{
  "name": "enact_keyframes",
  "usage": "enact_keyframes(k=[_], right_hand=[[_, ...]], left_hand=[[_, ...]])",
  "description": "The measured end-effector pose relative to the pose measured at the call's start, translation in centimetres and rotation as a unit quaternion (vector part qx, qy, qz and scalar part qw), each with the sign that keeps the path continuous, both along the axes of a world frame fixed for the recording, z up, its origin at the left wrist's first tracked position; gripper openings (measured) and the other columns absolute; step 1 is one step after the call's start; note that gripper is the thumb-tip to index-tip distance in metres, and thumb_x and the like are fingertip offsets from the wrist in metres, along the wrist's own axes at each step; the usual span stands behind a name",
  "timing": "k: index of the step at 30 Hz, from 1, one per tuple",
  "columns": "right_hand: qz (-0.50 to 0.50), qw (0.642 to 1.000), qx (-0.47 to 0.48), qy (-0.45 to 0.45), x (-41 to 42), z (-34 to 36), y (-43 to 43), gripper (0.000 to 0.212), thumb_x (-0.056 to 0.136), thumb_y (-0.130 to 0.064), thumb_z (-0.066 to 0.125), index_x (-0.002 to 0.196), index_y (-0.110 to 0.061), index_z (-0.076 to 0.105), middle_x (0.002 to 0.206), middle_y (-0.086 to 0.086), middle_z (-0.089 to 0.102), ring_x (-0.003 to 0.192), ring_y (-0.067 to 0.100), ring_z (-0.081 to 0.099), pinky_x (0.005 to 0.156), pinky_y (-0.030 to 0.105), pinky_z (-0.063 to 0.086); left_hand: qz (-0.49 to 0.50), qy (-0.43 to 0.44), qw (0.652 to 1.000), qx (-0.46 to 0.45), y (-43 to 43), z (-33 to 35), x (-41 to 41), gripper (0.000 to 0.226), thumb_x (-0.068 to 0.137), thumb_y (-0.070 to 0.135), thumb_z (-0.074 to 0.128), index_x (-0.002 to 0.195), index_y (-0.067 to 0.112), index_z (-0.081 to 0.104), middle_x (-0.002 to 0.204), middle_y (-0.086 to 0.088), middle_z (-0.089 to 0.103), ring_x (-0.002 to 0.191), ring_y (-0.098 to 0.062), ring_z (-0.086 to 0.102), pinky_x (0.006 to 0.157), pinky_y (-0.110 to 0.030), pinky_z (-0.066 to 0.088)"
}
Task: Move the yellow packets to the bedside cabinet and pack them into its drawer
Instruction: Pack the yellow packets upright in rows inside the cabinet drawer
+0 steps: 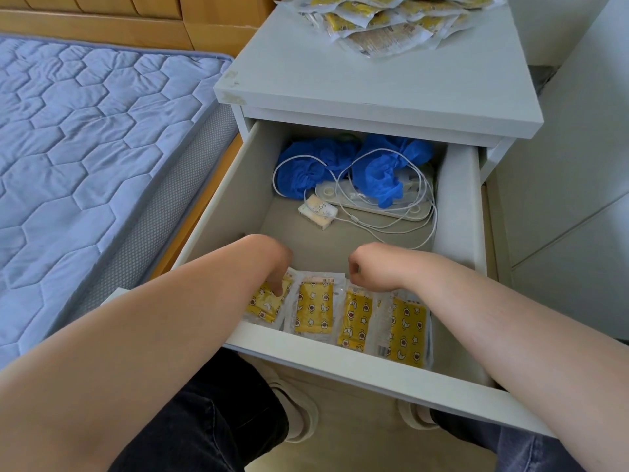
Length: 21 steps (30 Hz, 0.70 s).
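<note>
Four yellow star-patterned packets (313,311) lie in a row at the open drawer (357,366) front.

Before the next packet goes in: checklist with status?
1. The drawer is pulled out far enough: ok.
2. The four packets lie flat in a row at its front: ok, edges overlap slightly.
3. The left hand is free: not ok, a fingertip rests on the leftmost packet.
4. The right hand is empty: cannot tell, its fingers are curled over the row.
5. The white cable lies apart from the row: ok.
6. The pile of packets on the cabinet top is there to fetch from: ok.
</note>
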State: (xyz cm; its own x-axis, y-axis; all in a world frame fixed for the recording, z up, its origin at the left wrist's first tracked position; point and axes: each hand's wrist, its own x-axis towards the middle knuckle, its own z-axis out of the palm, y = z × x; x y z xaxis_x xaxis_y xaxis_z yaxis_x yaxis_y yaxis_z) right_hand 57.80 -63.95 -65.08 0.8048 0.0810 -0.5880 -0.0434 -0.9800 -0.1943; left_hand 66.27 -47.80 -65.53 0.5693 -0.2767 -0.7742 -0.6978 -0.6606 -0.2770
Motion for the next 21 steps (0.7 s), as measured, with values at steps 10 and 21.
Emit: enact_keyframes(k=[10, 21], right_hand=[[-0.043, 0.996, -0.048, -0.054, 0.4, 0.6, -0.4, 0.018, 0.089, -0.012, 0.047, 0.099, -0.012, 0.063, 0.09, 0.004, 0.062, 0.076, 0.021, 0.059, 0.053, 0.028, 0.043], [-0.166, 0.941, 0.033, -0.293, -0.1, 4.4, -2.8, 0.026, 0.092, -0.018, 0.046, 0.115, -0.013, 0.057, 0.112, 0.004, 0.055, 0.094, 0.027, 0.057, 0.08, 0.04, 0.05]], left_hand=[[-0.009, -0.037, 0.988, -0.152, -1.0, 0.5, 0.7, 0.045, 0.091, 0.032, 0.059, 0.132, 0.017, 0.047, 0.127, -0.003, 0.055, 0.11, -0.024, 0.055, 0.088, -0.034, 0.048], [0.015, -0.159, 0.872, -0.462, -3.6, 4.7, -1.5, 0.037, 0.092, 0.021, 0.05, 0.129, 0.019, 0.048, 0.121, -0.002, 0.053, 0.113, -0.022, 0.05, 0.086, -0.037, 0.047]])
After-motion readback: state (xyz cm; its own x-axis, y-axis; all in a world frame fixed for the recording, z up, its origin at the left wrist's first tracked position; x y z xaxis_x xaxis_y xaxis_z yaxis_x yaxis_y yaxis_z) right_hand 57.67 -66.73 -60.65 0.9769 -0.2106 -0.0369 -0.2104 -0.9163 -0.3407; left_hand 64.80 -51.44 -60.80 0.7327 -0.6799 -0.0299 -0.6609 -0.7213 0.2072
